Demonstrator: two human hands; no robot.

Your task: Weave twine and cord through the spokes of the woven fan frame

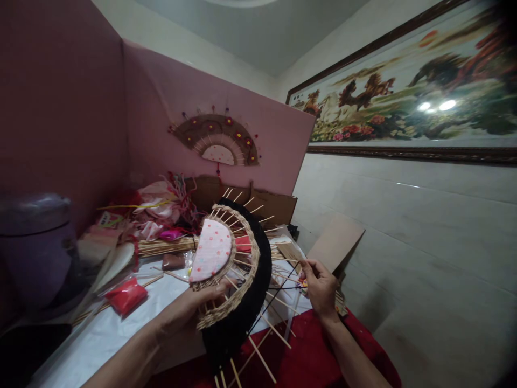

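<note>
A half-round woven fan (212, 249) is held up in front of me, tilted on its side. It has a white dotted cloth centre, a braided tan band, a wide black woven band (262, 258) and thin wooden sticks poking out past the edge. My left hand (191, 307) grips it near the cloth centre, thumb on the front, other fingers mostly hidden behind. To the right of the fan, my right hand (320, 285) is closed in a pinch on a black yarn (279, 289), which runs taut from the lower part of the black band.
A finished-looking fan (218, 134) hangs on the pink board. Pink cloth and yarn (159, 207) are heaped behind, beside a bundle of sticks (165, 247). A red packet (127, 296) lies on the white table cover (109, 345). A lidded bin (36, 253) stands left; cardboard (335, 240) leans right.
</note>
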